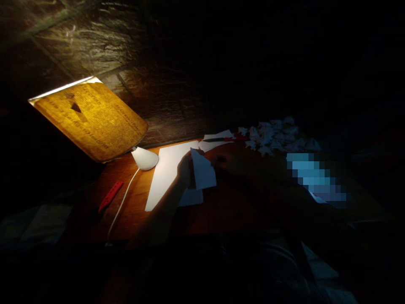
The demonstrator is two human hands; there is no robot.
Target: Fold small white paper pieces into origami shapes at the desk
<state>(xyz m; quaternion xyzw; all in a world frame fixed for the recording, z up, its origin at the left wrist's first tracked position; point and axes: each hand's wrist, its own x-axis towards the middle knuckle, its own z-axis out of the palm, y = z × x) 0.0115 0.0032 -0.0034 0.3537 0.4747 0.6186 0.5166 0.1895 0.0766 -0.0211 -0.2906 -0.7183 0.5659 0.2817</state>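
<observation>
A white sheet of paper (204,171), folded with a slanting upper edge, is held up over the wooden table. My left hand (184,169) is closed on its left side, the fingers partly behind it. At the right edge of the paper is my right hand (229,164), deep in shadow, with its fingers curled in at the edge. Beneath the hands lie flat white sheets (167,169) on the table (133,198).
A lit desk lamp (91,120) with a printed shade stands left, its white cord (123,204) running forward. A red-handled tool (110,196) lies beside it. Behind are a red-and-dark tool (218,139) on paper and many folded paper pieces (275,135). A pixelated bright patch (313,175) is right.
</observation>
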